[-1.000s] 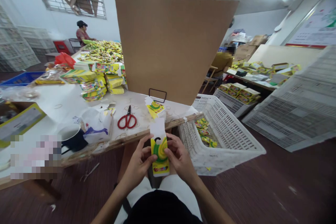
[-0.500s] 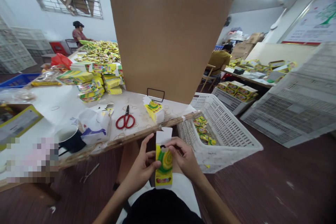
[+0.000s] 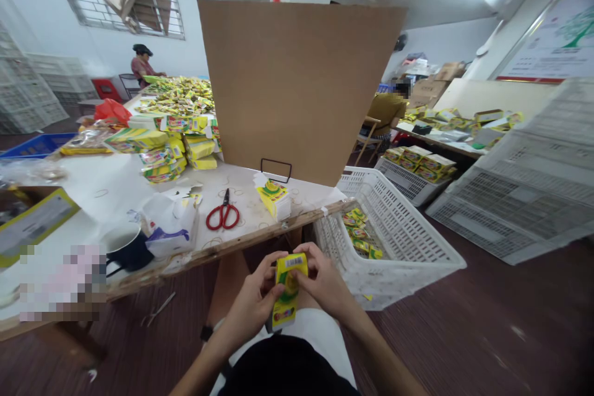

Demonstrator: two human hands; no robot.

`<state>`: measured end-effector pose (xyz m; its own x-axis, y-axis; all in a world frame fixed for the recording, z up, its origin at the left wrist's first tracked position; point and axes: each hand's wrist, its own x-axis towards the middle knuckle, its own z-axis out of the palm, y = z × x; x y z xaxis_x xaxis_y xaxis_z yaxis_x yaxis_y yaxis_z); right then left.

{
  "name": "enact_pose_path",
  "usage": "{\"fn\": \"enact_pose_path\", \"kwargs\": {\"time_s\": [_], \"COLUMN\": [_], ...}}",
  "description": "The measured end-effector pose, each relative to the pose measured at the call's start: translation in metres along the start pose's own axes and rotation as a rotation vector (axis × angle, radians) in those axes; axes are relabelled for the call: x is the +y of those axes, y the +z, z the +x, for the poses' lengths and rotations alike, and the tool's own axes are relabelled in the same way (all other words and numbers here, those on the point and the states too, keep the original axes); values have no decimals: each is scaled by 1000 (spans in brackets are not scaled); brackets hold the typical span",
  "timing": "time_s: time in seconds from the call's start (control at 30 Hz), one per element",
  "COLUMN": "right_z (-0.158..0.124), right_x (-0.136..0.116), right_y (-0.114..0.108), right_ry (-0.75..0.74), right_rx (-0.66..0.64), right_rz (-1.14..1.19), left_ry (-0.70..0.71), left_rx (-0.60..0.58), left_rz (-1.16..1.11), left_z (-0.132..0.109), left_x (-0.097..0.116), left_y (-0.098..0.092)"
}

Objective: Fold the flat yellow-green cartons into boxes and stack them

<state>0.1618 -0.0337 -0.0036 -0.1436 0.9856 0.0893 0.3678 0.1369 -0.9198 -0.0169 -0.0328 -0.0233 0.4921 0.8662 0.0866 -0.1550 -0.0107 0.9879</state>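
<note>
A small yellow and green carton [image 3: 288, 288] is held upright over my lap, its barcoded top flap folded down toward me. My left hand [image 3: 260, 291] grips the carton's left side, thumb on the front. At its right upper edge my right hand [image 3: 325, 275] holds it, thumb pressed near the front of the top. Some fingertips are hidden behind the carton. Just beyond, on the table edge, lies a stack of flat yellow cartons [image 3: 275, 199]. To the right, a white plastic crate [image 3: 408, 247] contains several yellow cartons [image 3: 356, 229].
Red-handled scissors [image 3: 223, 215], a dark mug [image 3: 126, 247] and a tissue pack [image 3: 169, 229] are on the table [image 3: 116, 179]. A large cardboard sheet [image 3: 301, 86] stands behind. Carton bundles [image 3: 162, 148] are piled left. Two people sit farther back. White crates [image 3: 520, 185] are stacked at right.
The white top flap that stood up has been folded over, and the barcoded yellow end now shows. My right hand has shifted to the carton's top right; the carton tilts slightly.
</note>
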Motion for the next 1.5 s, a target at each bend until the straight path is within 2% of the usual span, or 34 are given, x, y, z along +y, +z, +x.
{"fn": "enact_pose_path", "kwargs": {"time_s": [0.17, 0.3, 0.37, 0.47, 0.53, 0.63, 0.7, 0.77, 0.9, 0.93, 0.97, 1.0, 1.03, 1.1, 1.2, 1.27, 1.33, 1.4, 1.5], "right_z": [3, 1, 1, 2, 3, 3, 2, 3, 25, 37, 51, 69, 88, 130, 190, 219, 235, 237, 212], "right_x": [2, 1, 1, 1, 0, 0, 0, 3, 9, 11, 11, 12, 12, 12, 11, 10, 10, 9, 7], "right_y": [10, 14, 8, -6, -11, -6, -4, -15, -68, -79, -85, -87, -82, -62, -23, -7, -2, -4, -6], "right_ry": [32, 15, 11, -44, -77, -49, -40, -85, -205, -166, -110, -53, 7, 32, 126, 201, 241, 233, 162], "right_rx": [40, 131, 78, -24, 3, 47, 56, 171, 759, 810, 789, 708, 571, 452, 382, 353, 346, 363, 371], "right_rz": [-215, -405, -329, -76, 65, 225, 254, 128, -515, -642, -702, -702, -655, -607, -539, -482, -412, -324, -143], "left_ry": [-20, -35, -43, -65, -62, -62, -71, -58, 7, 7, 0, -9, -17, -28, -30, -15, 19, 41, 46], "left_rx": [2, 10, 12, 9, -2, -6, 18, 75, 183, 192, 197, 200, 198, 181, 165, 188, 229, 289, 413], "left_rz": [-66, -102, -129, -162, -188, -228, -219, -158, -15, 4, 15, 24, 31, 54, 110, 153, 181, 173, 67], "left_z": [0, 0, 1, 2, 4, 5, 5, 6, 9, 10, 11, 12, 13, 13, 12, 10, 9, 8, 10], "left_x": [-2, -3, 0, 9, 13, 14, 12, 10, 7, 6, 5, 5, 4, 3, 3, 3, 2, 2, 2], "left_y": [1, -1, -1, -1, 1, 7, 11, 12, 5, 2, 1, 0, 1, 3, 2, -4, -14, -26, -38]}}
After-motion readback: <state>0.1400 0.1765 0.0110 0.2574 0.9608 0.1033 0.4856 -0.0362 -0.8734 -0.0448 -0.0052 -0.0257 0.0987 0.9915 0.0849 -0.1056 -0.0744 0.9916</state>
